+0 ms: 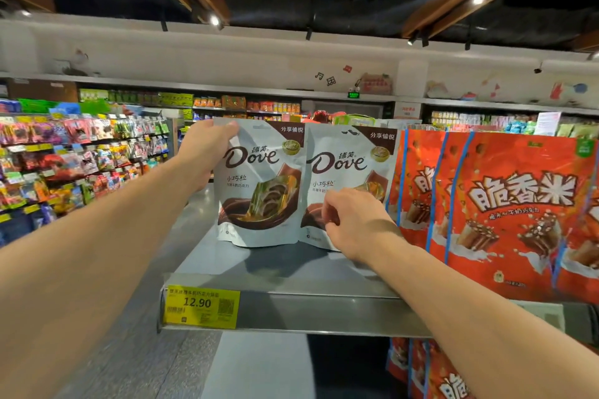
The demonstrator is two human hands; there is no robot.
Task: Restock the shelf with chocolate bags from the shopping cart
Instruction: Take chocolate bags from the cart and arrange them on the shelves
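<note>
Left bag clasped topside by the left grip, right bag pinched low by the right grip, either might have been toppled on release.

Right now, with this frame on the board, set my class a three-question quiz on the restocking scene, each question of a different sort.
1. True or false: the left hand grips the left Dove bag by its top corner.
2. What stands directly right of the right Dove bag? A) orange bags B) green tins C) bottles
3. Fill in: the yellow price tag on the shelf reads ____.

Key: 1 true; 2 A; 3 12.90
</note>
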